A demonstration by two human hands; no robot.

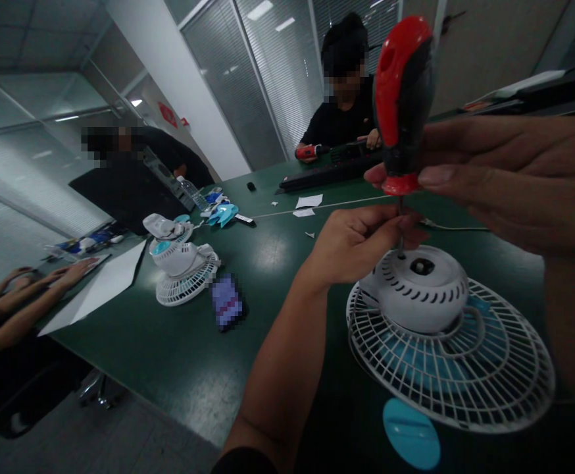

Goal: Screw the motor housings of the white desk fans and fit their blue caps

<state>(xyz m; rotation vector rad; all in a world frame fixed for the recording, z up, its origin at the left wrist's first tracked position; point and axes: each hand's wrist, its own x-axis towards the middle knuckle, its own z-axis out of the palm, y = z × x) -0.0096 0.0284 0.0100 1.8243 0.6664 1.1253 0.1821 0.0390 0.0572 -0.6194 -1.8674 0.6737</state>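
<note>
The right hand (509,178) grips a red-and-black screwdriver (402,105); the left hand (351,243) pinches its shaft above the white, slotted fan housing (423,296).

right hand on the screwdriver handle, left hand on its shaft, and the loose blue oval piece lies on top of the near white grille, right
Not the blue oval piece: the head view shows it on the green table, just beside the near white grille. The rest is as you say: the right hand is on the screwdriver handle and the left hand is on its shaft.
</note>
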